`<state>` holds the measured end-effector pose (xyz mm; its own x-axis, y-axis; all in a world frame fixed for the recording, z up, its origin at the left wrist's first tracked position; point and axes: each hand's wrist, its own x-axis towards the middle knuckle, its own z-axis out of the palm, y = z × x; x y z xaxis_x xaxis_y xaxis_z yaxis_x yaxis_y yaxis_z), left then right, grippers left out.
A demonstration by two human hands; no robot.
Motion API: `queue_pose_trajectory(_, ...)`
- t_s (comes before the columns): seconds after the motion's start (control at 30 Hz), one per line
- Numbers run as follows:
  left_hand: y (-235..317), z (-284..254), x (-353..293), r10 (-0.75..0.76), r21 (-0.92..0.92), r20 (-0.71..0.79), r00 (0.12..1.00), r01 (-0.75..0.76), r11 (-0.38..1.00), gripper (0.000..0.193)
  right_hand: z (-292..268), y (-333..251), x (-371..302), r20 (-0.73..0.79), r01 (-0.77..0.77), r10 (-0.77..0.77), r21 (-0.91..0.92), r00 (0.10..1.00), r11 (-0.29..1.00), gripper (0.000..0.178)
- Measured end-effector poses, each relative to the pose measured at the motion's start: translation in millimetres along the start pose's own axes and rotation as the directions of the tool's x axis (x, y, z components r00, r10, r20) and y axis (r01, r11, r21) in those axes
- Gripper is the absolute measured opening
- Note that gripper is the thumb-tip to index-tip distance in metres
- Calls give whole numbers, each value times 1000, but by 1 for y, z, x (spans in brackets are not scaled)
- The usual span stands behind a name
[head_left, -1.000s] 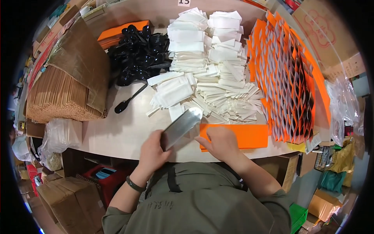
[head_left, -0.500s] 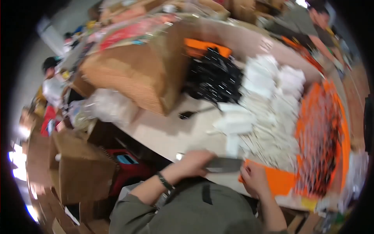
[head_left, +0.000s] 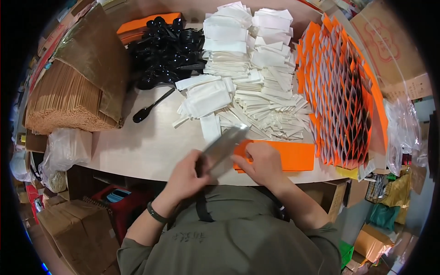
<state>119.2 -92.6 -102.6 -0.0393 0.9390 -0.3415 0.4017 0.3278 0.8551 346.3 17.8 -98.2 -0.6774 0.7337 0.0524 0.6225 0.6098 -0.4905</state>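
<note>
My left hand (head_left: 187, 176) is closed around a flat grey, shiny strip (head_left: 224, 149). The strip is smeared by motion, and its exact kind is unclear. It tilts up to the right, its far end near the white packets. At the table's front edge, my right hand (head_left: 263, 164) curls its thumb and forefinger around the left end of the flat orange sleeves (head_left: 295, 156). Beyond my hands lie many white paper packets (head_left: 224, 34) in loose rows. A single black spoon (head_left: 153, 105) lies left of them, near a heap of black plastic cutlery (head_left: 169, 50).
Orange sleeves with grey insides (head_left: 339, 91) stand fanned in a big bundle at the right. On the left is a carton (head_left: 98, 55) beside a dense stack of brown paper edges (head_left: 68, 98). Clear plastic bags (head_left: 66, 146) hang at the table's edge. Boxes (head_left: 78, 233) stand below.
The view has swung, bringing the table straight ahead. The grey strip, earlier level between both hands, now tilts upward in my left hand. My right hand stays at the orange sleeves.
</note>
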Motion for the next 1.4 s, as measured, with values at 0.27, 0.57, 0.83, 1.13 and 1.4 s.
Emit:
queue_pose_trajectory(0.27,-5,-29,-11,170,521,-65,983,-112,846,66,20,-7,26,176,-280,268,52,947,958,19)
queue_pose_trajectory(0.57,-43,-87,-1,604,608,-712,357,-116,785,78,-13,19,70,-180,-305,318,93,931,948,10)
queue_pose_trajectory(0.83,2,-269,48,232,245,-950,-211,-41,969,78,-20,113,88,-216,-205,165,-180,962,962,14)
queue_pose_trajectory(1.13,36,-308,8,648,648,-745,157,397,650,52,-44,44,91,-181,139,-146,-51,973,989,6)
queue_pose_trajectory(1.4,29,-357,62,526,842,-524,670,316,437,37,20,17,167,-43,519,-550,-282,834,807,13)
